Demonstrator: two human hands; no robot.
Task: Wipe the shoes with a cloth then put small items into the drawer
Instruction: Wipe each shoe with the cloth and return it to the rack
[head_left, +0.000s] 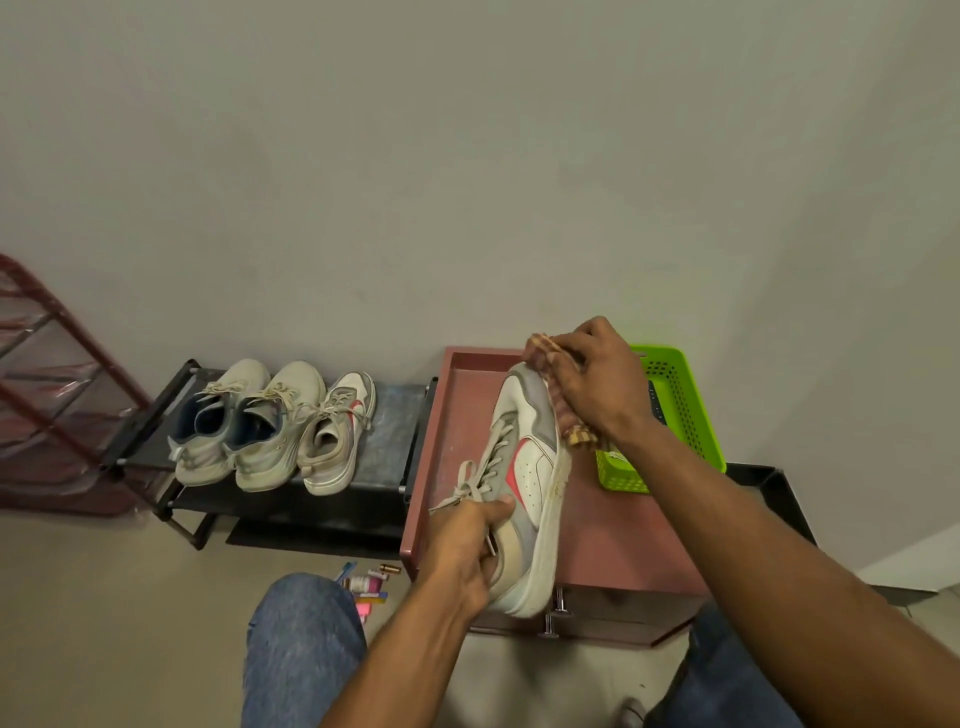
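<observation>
Black low rack bearing three sneakers, pink cabinet top with green basket

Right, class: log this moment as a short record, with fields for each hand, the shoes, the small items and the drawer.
left hand: grips the held shoe near the heel
right hand: presses the checked cloth to its sole edge
other shoes: three, on the black rack
small items: on the floor
drawer: closed
</observation>
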